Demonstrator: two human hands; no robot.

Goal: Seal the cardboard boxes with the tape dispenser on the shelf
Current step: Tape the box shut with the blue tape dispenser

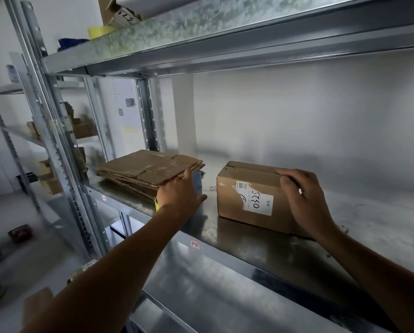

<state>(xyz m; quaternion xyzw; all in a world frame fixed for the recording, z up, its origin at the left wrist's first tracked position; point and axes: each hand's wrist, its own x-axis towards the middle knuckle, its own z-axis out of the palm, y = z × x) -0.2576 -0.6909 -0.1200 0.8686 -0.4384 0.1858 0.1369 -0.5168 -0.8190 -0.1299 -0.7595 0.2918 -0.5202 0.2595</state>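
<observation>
While the right hand (306,203) clasps the closed cardboard box (246,200), fingers curled, the left hand (179,197) grips the tape dispenser (197,186).

Counting 1 made-up cardboard box (246,195) w/ 2 white labels (258,203) on its front. Counting 1 stack of flat cartons (148,169), no. of sheets not telling apart. Seeing 1 tape dispenser (197,186), mostly hidden. Seeing 2 hands: left hand (180,197), right hand (304,198). Spotting 1 yellow tape roll (100,31) + 1 blue item (71,42) up top. Noting 2 small tags (194,244) on shelf edge. Counting 2 metal racks: near rack (64,164), far rack (16,134); far boxes too blurred for counting.
</observation>
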